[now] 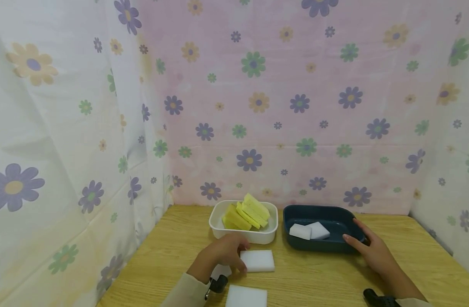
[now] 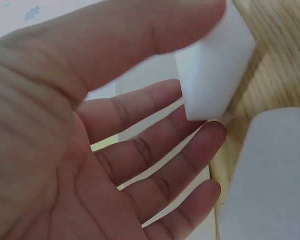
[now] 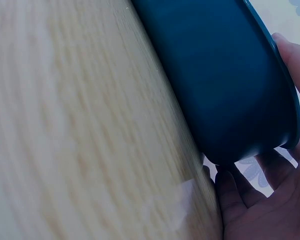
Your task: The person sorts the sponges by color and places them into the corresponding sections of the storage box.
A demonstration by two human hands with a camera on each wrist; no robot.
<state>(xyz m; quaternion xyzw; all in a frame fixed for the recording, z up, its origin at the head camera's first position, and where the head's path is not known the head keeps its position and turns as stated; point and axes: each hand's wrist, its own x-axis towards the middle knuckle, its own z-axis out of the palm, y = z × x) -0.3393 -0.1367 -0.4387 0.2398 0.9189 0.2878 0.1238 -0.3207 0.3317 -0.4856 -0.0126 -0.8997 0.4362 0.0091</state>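
Note:
My left hand (image 1: pixel 227 251) pinches the left end of a white sponge block (image 1: pixel 259 261) between thumb and fingertips, low over the table. In the left wrist view the thumb lies on one side of that block (image 2: pixel 217 70) and the fingers on the other. My right hand (image 1: pixel 376 253) grips the right end of a dark blue container (image 1: pixel 322 246). The right wrist view has its fingers against the container's end wall (image 3: pixel 230 85). Inside the container are two white sponge pieces (image 1: pixel 318 230).
A white container (image 1: pixel 242 237) with several yellow sponges (image 1: pixel 253 209) stands left of the blue one. Another white block (image 1: pixel 246 296) lies at the near edge of view, and part of a white piece (image 1: pixel 221 270) shows beneath the left wrist. Flowered cloth (image 1: pixel 280 140) hangs behind the wooden table (image 1: pixel 303 281).

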